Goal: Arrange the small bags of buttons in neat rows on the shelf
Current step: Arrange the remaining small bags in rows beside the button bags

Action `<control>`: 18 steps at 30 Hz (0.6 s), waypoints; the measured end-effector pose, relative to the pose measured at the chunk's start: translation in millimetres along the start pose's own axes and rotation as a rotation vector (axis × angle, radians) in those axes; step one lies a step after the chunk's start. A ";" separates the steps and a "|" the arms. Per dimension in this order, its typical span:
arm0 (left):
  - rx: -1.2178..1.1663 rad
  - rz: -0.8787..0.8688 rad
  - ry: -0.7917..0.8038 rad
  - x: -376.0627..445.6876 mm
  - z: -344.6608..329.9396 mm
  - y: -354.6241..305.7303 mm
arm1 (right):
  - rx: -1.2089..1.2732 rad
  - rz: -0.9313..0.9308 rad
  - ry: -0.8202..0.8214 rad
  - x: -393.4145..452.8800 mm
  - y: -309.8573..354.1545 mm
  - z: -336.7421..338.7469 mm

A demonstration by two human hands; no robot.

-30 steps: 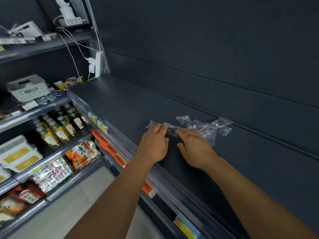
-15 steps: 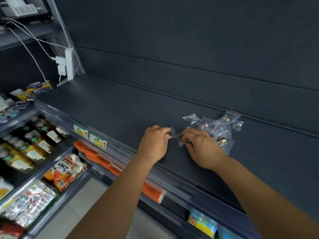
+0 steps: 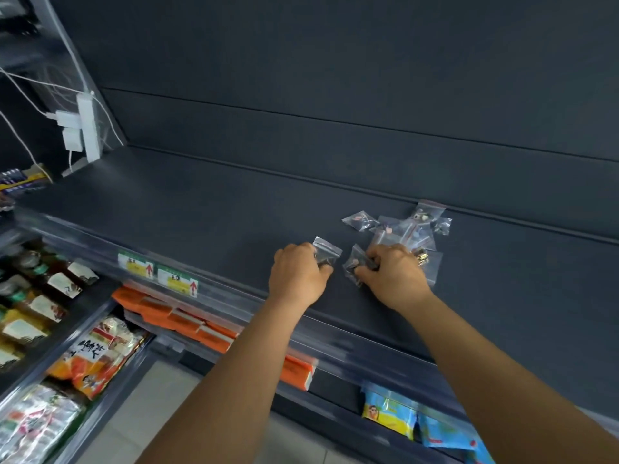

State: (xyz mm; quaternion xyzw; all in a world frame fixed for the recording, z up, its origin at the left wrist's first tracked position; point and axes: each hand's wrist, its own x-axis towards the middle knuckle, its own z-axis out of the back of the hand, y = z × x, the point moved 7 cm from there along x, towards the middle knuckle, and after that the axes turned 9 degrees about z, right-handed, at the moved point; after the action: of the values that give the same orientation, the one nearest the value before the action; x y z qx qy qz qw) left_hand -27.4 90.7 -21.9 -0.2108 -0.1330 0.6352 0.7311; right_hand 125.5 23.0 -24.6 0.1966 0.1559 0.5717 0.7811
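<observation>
Several small clear zip bags of buttons lie in a loose pile (image 3: pixel 407 232) on the dark shelf (image 3: pixel 201 209), near its back panel. My left hand (image 3: pixel 298 274) pinches one small bag (image 3: pixel 327 252) at the pile's left. My right hand (image 3: pixel 393 272) pinches another bag (image 3: pixel 356 264) just to the right of it, with its knuckles over the pile's front edge. One more bag (image 3: pixel 360 220) lies apart at the pile's upper left.
The shelf's front rail carries price tags (image 3: pixel 157 272). Below it are orange boxes (image 3: pixel 187 321), snack packets (image 3: pixel 93 356) and bottles (image 3: pixel 43 296). A white power strip (image 3: pixel 87 128) with cables hangs at the shelf's left end. Blue-yellow packets (image 3: pixel 418 420) hang lower right.
The two hands have drawn apart, each holding its own bag; the left bag now stands clear of the pile. The camera has swung right and closer.
</observation>
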 end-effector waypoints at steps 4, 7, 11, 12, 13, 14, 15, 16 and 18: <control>-0.113 0.000 0.005 -0.5 -1.7 0.2 | 0.153 -0.015 -0.041 -1.5 6.5 -0.5; -0.216 -0.021 0.013 -3.3 0.6 -3.2 | 0.277 -0.010 -0.108 -7.9 8.1 4.3; -0.425 -0.040 0.082 -13.1 4.5 -24.6 | 0.543 -0.082 -0.227 -22.8 -2.1 19.1; -0.477 -0.052 0.097 -16.1 4.2 -33.4 | 0.588 -0.096 -0.261 -28.2 -5.9 25.2; -0.523 -0.063 0.112 -19.7 3.2 -43.3 | 0.609 -0.108 -0.295 -33.6 -11.1 32.0; -0.563 -0.075 0.133 -23.7 1.0 -53.9 | 0.622 -0.120 -0.330 -39.9 -16.9 40.1; -0.597 -0.086 0.164 -28.3 -2.9 -65.2 | 0.644 -0.133 -0.369 -46.5 -24.3 48.6; -0.622 -0.101 0.201 -33.5 -8.1 -77.2 | 0.680 -0.149 -0.408 -53.9 -32.4 57.6; -0.656 -0.142 0.274 -47.7 -19.3 -103.2 | 0.751 -0.181 -0.487 -70.3 -52.1 75.7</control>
State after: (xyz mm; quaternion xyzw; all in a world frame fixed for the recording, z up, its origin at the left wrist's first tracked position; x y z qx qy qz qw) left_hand 64.0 30.4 14.0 -0.5077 -0.2448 0.4722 0.6777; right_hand 183.3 -67.9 17.6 0.5805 0.1808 0.3421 0.7164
